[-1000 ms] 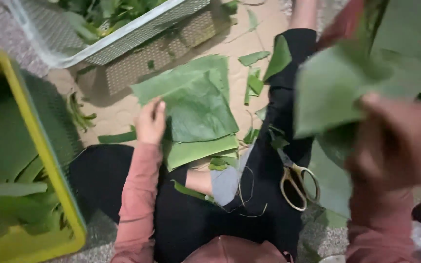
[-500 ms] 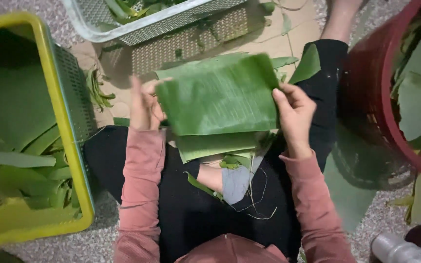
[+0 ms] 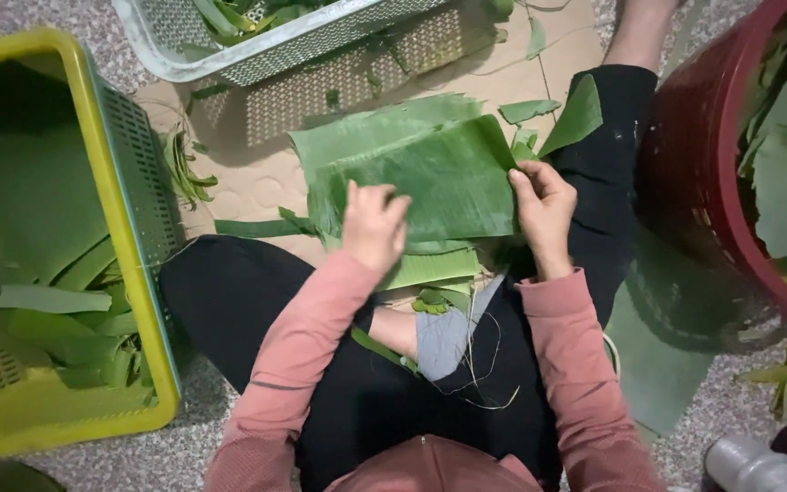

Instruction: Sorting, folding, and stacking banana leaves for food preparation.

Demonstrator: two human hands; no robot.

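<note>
A: Where the hands meet the leaf, what's the grip? Quick.

B: Right hand (image 3: 544, 214) pinches the right edge of the top banana leaf (image 3: 430, 178), thumb over, fingers under and hidden. Left hand (image 3: 373, 226) lies on the leaf's lower left, fingers curled; can't tell if it's clamped or just pressing, the fingertips are hidden by the knuckles.

A: Leaf location?

B: On a stack of leaves (image 3: 430, 264) in front of the person's crossed legs, on the floor. How many are in the stack I can't make out, only edges stick out.

A: Further out?

B: Yellow basket (image 3: 129, 210) on the left holds folded leaves, left side cut off. Grey mesh basket (image 3: 229, 64) above with leaf strips, top cropped. Red tub (image 3: 685, 173) on the right with more leaves, cut by the frame edge. Leaf scraps (image 3: 526, 109) lie on the floor near it. Grey cloth and thin strings in the lap, unclear what they are. Silver cylinder (image 3: 758, 465) at bottom right, mostly cut off.
</note>
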